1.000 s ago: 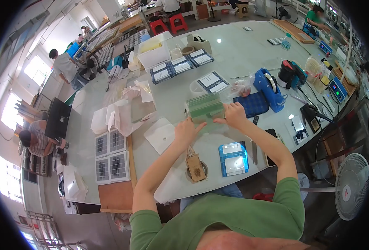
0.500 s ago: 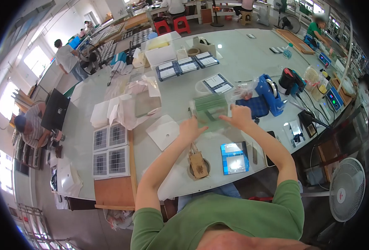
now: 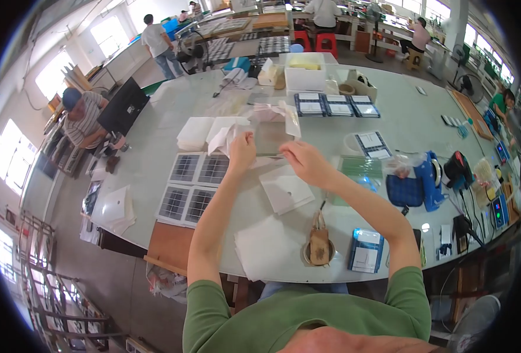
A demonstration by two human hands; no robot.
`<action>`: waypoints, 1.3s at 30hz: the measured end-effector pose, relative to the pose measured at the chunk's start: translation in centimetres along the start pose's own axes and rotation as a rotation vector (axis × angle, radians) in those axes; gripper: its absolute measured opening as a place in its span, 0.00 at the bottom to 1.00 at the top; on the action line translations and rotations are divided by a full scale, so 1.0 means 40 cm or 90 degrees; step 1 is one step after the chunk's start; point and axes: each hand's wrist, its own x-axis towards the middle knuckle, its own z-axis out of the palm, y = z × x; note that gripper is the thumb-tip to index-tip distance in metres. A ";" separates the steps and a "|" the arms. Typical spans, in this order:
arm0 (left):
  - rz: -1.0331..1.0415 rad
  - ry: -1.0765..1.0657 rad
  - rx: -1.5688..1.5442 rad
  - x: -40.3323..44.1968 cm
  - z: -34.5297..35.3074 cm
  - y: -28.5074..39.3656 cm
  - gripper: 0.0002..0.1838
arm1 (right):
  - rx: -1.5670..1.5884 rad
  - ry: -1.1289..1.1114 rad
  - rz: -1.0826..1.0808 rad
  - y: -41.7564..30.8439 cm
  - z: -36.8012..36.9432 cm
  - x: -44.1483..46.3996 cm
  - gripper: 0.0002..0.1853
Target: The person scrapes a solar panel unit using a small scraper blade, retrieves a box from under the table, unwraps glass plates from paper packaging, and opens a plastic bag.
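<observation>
My left hand [image 3: 242,150] is closed at the near left corner of a thin clear pane [image 3: 270,141], beside crumpled thin white paper [image 3: 222,140]. Closed in a pinch, my right hand [image 3: 305,163] is at the pane's near right corner. A thin edge runs between the two hands, and my fingers partly hide what they grip. Just below lie white sheets with a small dark hole [image 3: 285,191]. The stack of green-tinted glass sheets [image 3: 357,173] stands to the right of my right hand.
Four-panel solar sheets [image 3: 193,182] lie left of my arm. Nearest me are white sheets [image 3: 266,248], a brown pouch [image 3: 319,247] and a blue-white panel [image 3: 365,252]. A blue tape dispenser [image 3: 431,182] stands at right. A white box [image 3: 305,77] is at the back; a seated person [image 3: 84,117] is at left.
My head view has turned left. Both hands have moved left, from the green-tinted glass stack to the clear pane and thin white paper. My fingers, spread earlier, are now closed.
</observation>
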 end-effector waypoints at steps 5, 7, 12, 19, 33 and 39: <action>-0.119 -0.212 0.122 0.073 0.039 -0.123 0.27 | -0.271 -0.076 0.181 0.197 0.178 0.156 0.21; -0.150 -0.273 0.150 0.069 0.029 -0.082 0.27 | -0.305 -0.091 0.233 0.222 0.182 0.165 0.24; 0.019 -0.216 0.206 0.050 0.111 -0.093 0.27 | -0.237 -0.036 0.390 0.244 0.161 0.146 0.32; -0.040 -0.253 0.177 0.062 0.084 -0.040 0.29 | 0.504 0.073 0.753 0.267 0.124 0.195 0.27; -0.014 -0.246 0.053 0.042 0.097 -0.092 0.25 | 0.456 0.144 0.986 0.319 0.117 0.232 0.11; -0.031 -0.198 0.008 0.027 0.067 -0.058 0.18 | 0.418 0.162 0.899 0.225 0.133 0.227 0.10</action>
